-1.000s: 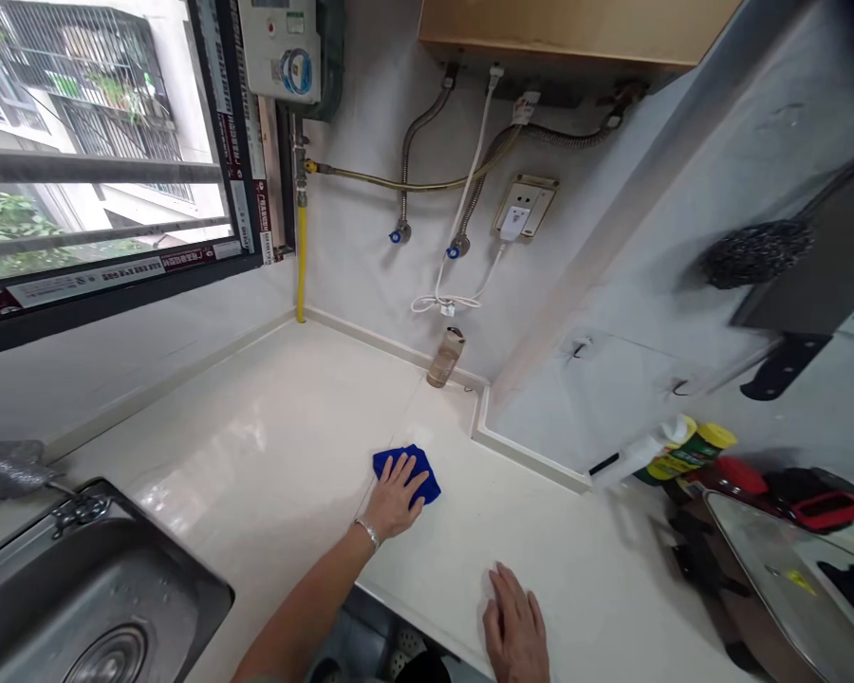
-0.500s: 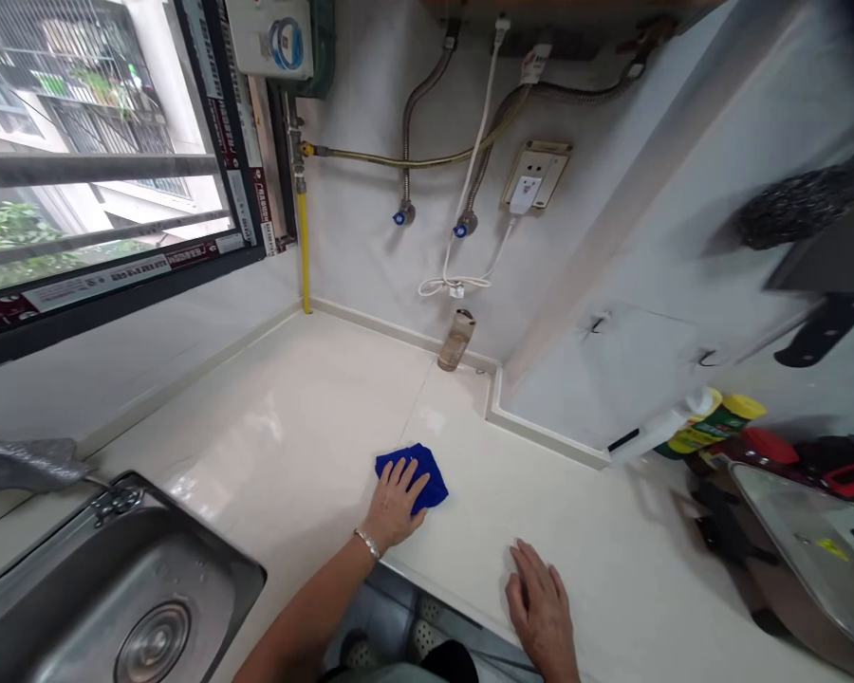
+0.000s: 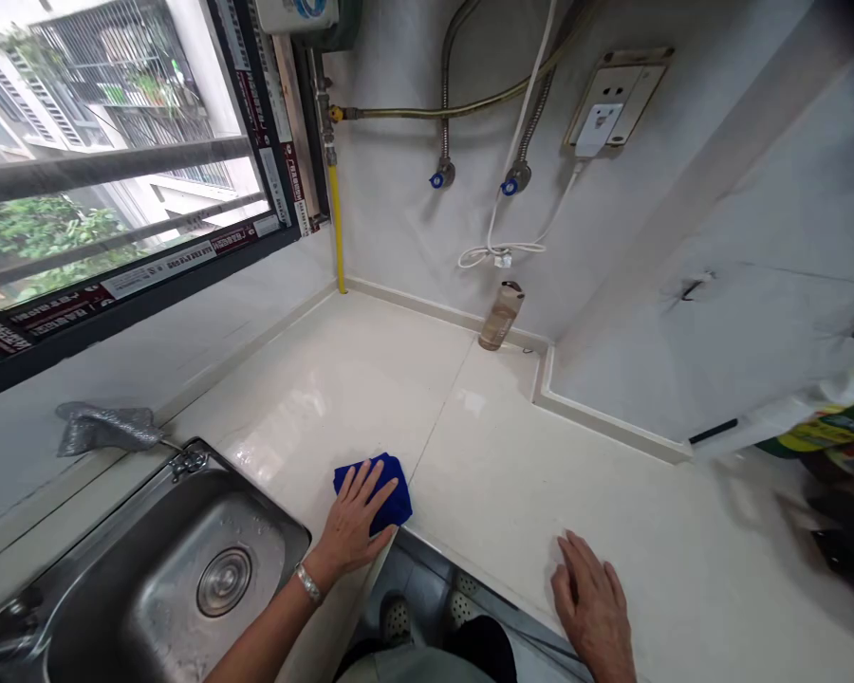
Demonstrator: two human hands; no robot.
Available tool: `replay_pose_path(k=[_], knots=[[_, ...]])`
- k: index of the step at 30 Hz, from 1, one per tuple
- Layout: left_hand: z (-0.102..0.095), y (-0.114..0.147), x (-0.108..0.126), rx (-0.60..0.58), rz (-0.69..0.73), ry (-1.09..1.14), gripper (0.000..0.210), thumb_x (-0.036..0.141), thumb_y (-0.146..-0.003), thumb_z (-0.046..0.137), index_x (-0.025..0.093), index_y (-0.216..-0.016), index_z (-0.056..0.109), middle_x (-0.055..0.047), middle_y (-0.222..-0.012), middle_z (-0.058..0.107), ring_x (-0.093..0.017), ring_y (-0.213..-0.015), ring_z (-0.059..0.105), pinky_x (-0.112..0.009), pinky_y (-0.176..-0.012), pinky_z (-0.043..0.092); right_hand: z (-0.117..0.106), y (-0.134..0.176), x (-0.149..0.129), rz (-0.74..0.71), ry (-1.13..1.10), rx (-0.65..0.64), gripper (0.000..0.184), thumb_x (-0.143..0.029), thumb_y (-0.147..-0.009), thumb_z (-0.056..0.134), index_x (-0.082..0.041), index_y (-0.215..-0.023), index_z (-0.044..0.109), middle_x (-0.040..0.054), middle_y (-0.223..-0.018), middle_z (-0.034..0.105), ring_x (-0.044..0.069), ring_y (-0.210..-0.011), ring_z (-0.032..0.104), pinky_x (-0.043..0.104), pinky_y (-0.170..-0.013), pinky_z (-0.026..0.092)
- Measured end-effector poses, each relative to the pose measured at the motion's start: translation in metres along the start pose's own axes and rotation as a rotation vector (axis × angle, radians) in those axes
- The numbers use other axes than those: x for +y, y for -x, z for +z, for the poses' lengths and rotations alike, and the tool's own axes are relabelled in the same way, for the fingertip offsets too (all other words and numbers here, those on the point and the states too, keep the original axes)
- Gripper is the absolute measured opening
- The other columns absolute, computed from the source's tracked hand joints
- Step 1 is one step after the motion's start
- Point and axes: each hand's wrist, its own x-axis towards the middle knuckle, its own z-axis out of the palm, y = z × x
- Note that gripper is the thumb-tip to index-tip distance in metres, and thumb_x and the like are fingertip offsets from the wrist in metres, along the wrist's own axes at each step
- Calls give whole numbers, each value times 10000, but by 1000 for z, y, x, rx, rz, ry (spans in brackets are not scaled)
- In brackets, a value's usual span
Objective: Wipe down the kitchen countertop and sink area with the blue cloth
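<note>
My left hand [image 3: 360,517], with a silver bracelet at the wrist, lies flat with spread fingers on a folded blue cloth [image 3: 393,507]. It presses the cloth against the white countertop [image 3: 498,474], close to the front edge and left of the seam. The thumb reaches past the cloth's near side. My right hand [image 3: 592,598] rests on the counter near its front edge, fingers stretched out and slightly bent, with nothing seen in it. What lies under the palms is hidden.
A steel sink [image 3: 163,569] lies at the left, with a bubble-wrapped faucet [image 3: 106,429] behind it. A brown bottle [image 3: 502,318] stands at the back wall. Hoses, a socket [image 3: 616,100] and a yellow pipe [image 3: 337,228] are on the wall. Blurred items sit at the right.
My left hand has slid the blue cloth leftward along the counter, across the seam towards the sink. The view has turned a little left and down. My right hand stays by the edge.
</note>
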Motion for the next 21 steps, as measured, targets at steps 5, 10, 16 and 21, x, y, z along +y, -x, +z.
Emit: replay_pose_path(k=[5, 10, 16, 21], knots=[[20, -21, 7, -47, 51, 30, 642, 378, -944, 503, 296, -1551, 310, -82, -1641, 303, -312, -1528, 230, -603, -1227, 274, -2, 0, -1, -22, -2, 23, 480, -402, -972, 373, -172, -1371, 508, 148, -1409, 579, 281, -1316, 518, 547, -1158, 321], [46, -57, 16, 14, -7, 81, 608, 390, -933, 510, 278, -1517, 385, -105, -1641, 299, -332, -1527, 223, -626, -1220, 258, -4, -3, -4, -8, -1, 42, 476, -390, -959, 393, -176, -1366, 518, 139, -1392, 594, 280, -1278, 552, 542, -1144, 339], [91, -135, 48, 91, -89, 154, 610, 496, -918, 517, 238, -1469, 470, -162, -1617, 327, -382, -1504, 258, -641, -1219, 225, 1, 0, 6, -19, 27, 27, 493, -432, -947, 383, -194, -1348, 541, 132, -1379, 607, 301, -1247, 575, 557, -1125, 356], [102, -159, 44, 85, -2, 162, 582, 518, -909, 532, 277, -1438, 512, -121, -1595, 387, -343, -1480, 322, -596, -1225, 233, 8, 8, 21, -34, 5, 6, 517, -461, -940, 391, -218, -1375, 529, 113, -1385, 608, 313, -1220, 596, 556, -1095, 390]])
